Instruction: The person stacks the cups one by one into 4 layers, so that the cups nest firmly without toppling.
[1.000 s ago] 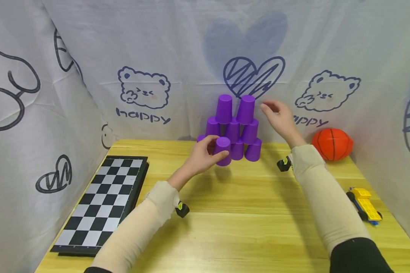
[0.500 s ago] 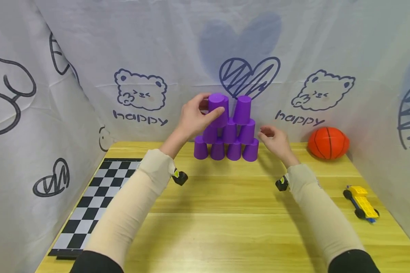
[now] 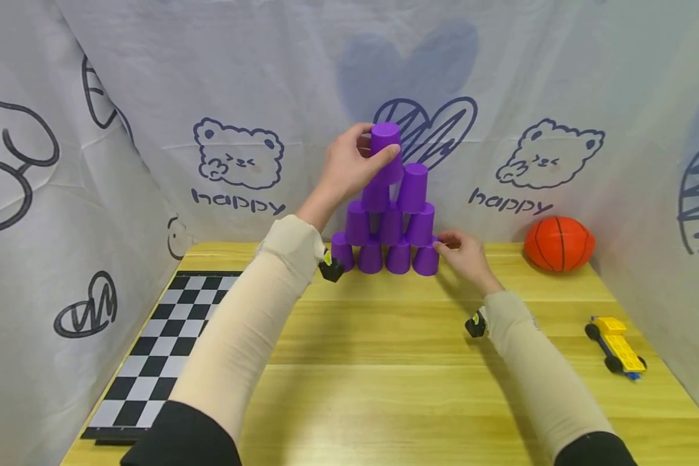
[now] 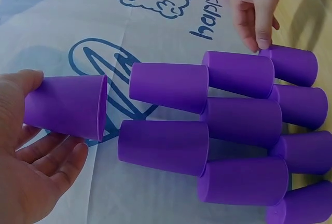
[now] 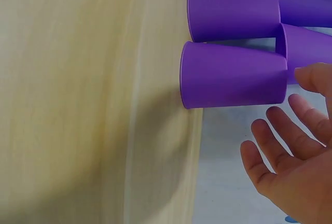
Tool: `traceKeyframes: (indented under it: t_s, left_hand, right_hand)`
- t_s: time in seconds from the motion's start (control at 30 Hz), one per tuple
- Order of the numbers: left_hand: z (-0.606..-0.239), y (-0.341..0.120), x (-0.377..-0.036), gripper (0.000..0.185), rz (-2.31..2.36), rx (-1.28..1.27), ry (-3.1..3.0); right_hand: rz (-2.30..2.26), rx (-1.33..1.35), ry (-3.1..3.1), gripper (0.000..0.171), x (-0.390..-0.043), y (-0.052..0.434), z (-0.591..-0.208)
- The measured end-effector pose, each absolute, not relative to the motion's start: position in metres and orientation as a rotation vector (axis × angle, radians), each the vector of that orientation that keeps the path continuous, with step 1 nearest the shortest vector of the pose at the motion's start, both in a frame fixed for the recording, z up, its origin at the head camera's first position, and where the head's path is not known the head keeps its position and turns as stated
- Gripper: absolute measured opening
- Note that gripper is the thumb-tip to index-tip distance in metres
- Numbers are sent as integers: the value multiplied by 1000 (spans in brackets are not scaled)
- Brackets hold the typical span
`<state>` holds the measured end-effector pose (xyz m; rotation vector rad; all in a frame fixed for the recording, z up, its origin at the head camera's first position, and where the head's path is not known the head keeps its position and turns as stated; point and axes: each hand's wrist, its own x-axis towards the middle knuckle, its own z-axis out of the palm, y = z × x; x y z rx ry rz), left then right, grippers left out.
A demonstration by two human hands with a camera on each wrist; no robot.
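Note:
My left hand (image 3: 349,165) holds a purple plastic cup (image 3: 386,149), mouth down, between thumb and fingers. In the left wrist view this held cup (image 4: 67,105) is apart from the stack, a gap away from the two uppermost cups. The stack is a pyramid of upside-down purple cups: several along the bottom, three in the middle row, two above (image 3: 413,189). My right hand (image 3: 467,259) is beside the bottom right cup (image 3: 426,261), its fingers loosely bent and holding nothing. In the right wrist view the thumb lies close to that cup's base; contact cannot be told.
A black-and-white checkered board (image 3: 157,349) lies at the table's left side, partly behind the left sleeve. An orange ball (image 3: 560,244) with black lines sits at the back right, a yellow toy car (image 3: 617,346) nearer. A printed white cloth (image 3: 320,84) hangs close behind the stack.
My left hand has raised the cup from in front of the lower rows to above the upper cups. The right hand has come down from beside the upper row to the bottom right cup.

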<state>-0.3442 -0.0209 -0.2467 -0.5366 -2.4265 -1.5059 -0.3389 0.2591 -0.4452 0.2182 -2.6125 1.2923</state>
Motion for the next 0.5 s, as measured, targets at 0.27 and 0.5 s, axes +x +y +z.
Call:
traceKeyframes:
  t_s: [0.27,0.5]
  left_hand:
    - [-239,-5,-360,63,-1432,-474,-2490]
    - [-238,4,-370,65,-1429,-430,-2512]
  right_hand:
    - [1289,205,-2599,36,-337,258,-449]
    - [1290,200,-2594,36,-336,257,-453]
